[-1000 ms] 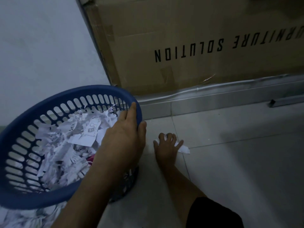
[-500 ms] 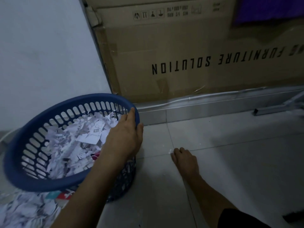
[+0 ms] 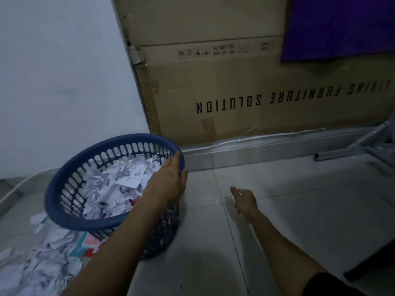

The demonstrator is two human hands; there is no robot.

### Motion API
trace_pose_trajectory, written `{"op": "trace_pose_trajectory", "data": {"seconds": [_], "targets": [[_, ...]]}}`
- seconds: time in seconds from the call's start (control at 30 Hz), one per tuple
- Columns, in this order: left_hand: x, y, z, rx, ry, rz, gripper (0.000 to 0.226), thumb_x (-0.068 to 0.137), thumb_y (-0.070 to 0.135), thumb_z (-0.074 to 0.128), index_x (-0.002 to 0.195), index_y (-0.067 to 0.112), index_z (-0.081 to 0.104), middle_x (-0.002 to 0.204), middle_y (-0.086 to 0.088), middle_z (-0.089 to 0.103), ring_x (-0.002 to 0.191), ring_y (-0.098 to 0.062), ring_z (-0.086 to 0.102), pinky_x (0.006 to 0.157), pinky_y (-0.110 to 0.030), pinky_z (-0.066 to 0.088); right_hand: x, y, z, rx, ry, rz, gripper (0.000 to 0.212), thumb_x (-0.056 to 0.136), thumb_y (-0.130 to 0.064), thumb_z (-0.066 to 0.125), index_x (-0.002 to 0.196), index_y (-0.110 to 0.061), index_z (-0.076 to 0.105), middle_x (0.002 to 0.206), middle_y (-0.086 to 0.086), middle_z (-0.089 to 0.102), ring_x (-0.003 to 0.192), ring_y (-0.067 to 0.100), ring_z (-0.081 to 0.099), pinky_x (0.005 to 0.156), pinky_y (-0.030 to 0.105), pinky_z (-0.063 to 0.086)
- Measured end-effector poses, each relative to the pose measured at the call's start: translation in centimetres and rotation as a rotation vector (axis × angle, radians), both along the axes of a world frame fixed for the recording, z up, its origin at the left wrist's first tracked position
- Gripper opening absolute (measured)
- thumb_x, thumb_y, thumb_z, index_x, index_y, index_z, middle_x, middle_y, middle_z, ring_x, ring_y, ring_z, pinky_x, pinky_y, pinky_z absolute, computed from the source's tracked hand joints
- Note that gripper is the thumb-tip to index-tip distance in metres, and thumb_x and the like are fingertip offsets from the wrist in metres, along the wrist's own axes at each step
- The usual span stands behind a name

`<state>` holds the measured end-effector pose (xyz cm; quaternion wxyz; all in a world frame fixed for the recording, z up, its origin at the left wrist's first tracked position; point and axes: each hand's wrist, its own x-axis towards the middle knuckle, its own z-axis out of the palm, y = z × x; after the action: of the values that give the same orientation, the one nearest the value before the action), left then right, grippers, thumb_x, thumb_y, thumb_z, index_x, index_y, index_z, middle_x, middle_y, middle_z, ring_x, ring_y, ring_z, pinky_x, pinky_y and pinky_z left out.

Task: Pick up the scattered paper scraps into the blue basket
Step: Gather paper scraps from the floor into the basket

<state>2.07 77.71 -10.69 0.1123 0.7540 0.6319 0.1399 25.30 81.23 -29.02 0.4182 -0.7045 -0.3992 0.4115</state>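
Note:
The blue basket (image 3: 85, 223) leans toward me on the tiled floor, filled with white paper scraps (image 3: 119, 178). My left hand (image 3: 168, 180) grips its right rim, thumb outside and fingers inside. To the right of the basket, my right hand (image 3: 243, 199) hovers just above the floor with its fingers curled round a small white scrap (image 3: 233, 197), mostly hidden by the fingers. One tiny scrap (image 3: 216, 201) lies on the tile between my hand and the basket. A pile of scraps (image 3: 38, 263) covers the floor at the lower left, beside and under the basket.
A large cardboard box (image 3: 235, 92) stands against the wall behind, with a purple cloth (image 3: 342, 26) hanging over its upper right. A grey metal frame (image 3: 346, 150) lies on the floor at the right. A white cable (image 3: 12, 189) runs along the left.
My right hand closed over the white scrap on the floor, then lifted off the tile with it. The view tilted up; my left hand kept its grip on the rim.

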Motion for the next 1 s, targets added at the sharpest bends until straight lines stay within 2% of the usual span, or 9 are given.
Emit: {"op": "trace_pose_trajectory", "data": {"seconds": [0.13, 0.23, 0.33, 0.47, 0.57, 0.67, 0.77, 0.9, 1.0], "targets": [[-0.6, -1.2, 0.2, -0.041, 0.034, -0.064, 0.041, 0.104, 0.036, 0.039, 0.135, 0.01, 0.042, 0.123, -0.019, 0.061, 0.107, -0.036, 0.059, 0.086, -0.039, 0.045, -2.8, 0.8, 7.5, 0.119, 0.146, 0.095, 0.048, 0.1, -0.031, 0.056, 0.056, -0.02, 0.043, 0.05, 0.002, 0.037, 0.044, 0.014, 0.033, 0.047, 0.022, 0.024], [-1.1, -2.3, 0.3, -0.009, 0.151, -0.036, 0.042, 0.104, 0.045, 0.032, 0.123, 0.011, 0.047, 0.11, -0.018, 0.065, 0.098, -0.036, 0.061, 0.078, -0.039, 0.045, -5.7, 0.9, 14.2, 0.218, 0.218, 0.168, 0.036, 0.102, -0.035, 0.055, 0.068, -0.023, 0.051, 0.053, -0.002, 0.044, 0.048, 0.015, 0.038, 0.048, 0.022, 0.028], [-1.3, -3.7, 0.7, 0.007, 0.232, 0.0, 0.049, 0.103, 0.051, 0.027, 0.119, 0.013, 0.052, 0.11, -0.015, 0.065, 0.099, -0.032, 0.062, 0.078, -0.037, 0.045, -8.7, 1.1, 19.7, 0.324, 0.182, 0.197, 0.022, 0.101, -0.044, 0.053, 0.092, -0.026, 0.062, 0.075, -0.009, 0.058, 0.07, 0.01, 0.055, 0.065, 0.025, 0.043], [-1.6, -4.9, 1.3, -0.03, 0.248, -0.013, 0.051, 0.103, 0.055, 0.027, 0.115, 0.014, 0.055, 0.112, -0.013, 0.065, 0.1, -0.03, 0.062, 0.08, -0.038, 0.046, -13.8, 1.3, 23.4, 0.355, 0.104, 0.296, 0.036, 0.102, -0.047, 0.047, 0.108, -0.016, 0.065, 0.099, 0.001, 0.065, 0.092, 0.017, 0.061, 0.08, 0.029, 0.045], [-2.2, -5.3, 1.4, -0.053, 0.225, -0.02, 0.053, 0.103, 0.055, 0.027, 0.12, 0.011, 0.053, 0.118, -0.016, 0.063, 0.105, -0.033, 0.061, 0.085, -0.04, 0.047, -16.5, 1.2, 23.5, 0.256, 0.026, 0.541, 0.053, 0.102, -0.056, 0.038, 0.119, -0.013, 0.064, 0.11, 0.006, 0.065, 0.1, 0.021, 0.06, 0.093, 0.037, 0.047], [-2.6, -5.3, 1.3, -0.049, 0.226, -0.018, 0.056, 0.102, 0.057, 0.025, 0.117, 0.011, 0.054, 0.117, -0.016, 0.064, 0.105, -0.032, 0.061, 0.084, -0.04, 0.046, -16.8, 1.0, 23.6, 0.213, -0.092, 0.691, 0.062, 0.103, -0.06, 0.025, 0.125, -0.015, 0.064, 0.127, 0.005, 0.062, 0.111, 0.019, 0.057, 0.1, 0.037, 0.042], [-2.5, -5.2, 1.3, -0.045, 0.24, -0.024, 0.058, 0.101, 0.059, 0.022, 0.114, 0.013, 0.055, 0.111, -0.013, 0.065, 0.098, -0.03, 0.063, 0.083, -0.041, 0.05, -15.7, 1.5, 23.5, 0.309, -0.097, 0.649, 0.057, 0.104, -0.056, 0.026, 0.123, -0.019, 0.065, 0.127, 0.002, 0.064, 0.114, 0.017, 0.059, 0.1, 0.037, 0.043], [-2.1, -5.0, 1.1, 0.027, 0.266, -0.029, 0.056, 0.101, 0.058, 0.023, 0.109, 0.014, 0.056, 0.106, -0.012, 0.065, 0.093, -0.03, 0.063, 0.082, -0.042, 0.051, -12.1, 2.4, 20.9, 0.463, 0.032, 0.307, 0.035, 0.106, -0.036, 0.042, 0.093, -0.019, 0.069, 0.095, 0.0, 0.069, 0.091, 0.015, 0.065, 0.088, 0.034, 0.052], [-1.5, -4.7, 0.8, 0.067, 0.283, -0.022, 0.055, 0.102, 0.056, 0.023, 0.109, 0.013, 0.056, 0.104, -0.013, 0.065, 0.092, -0.031, 0.063, 0.081, -0.042, 0.052, -8.5, 2.5, 15.4, 0.36, -0.025, 0.171, 0.026, 0.102, -0.025, 0.052, 0.09, -0.014, 0.072, 0.09, 0.006, 0.072, 0.087, 0.024, 0.068, 0.081, 0.037, 0.055]]}}
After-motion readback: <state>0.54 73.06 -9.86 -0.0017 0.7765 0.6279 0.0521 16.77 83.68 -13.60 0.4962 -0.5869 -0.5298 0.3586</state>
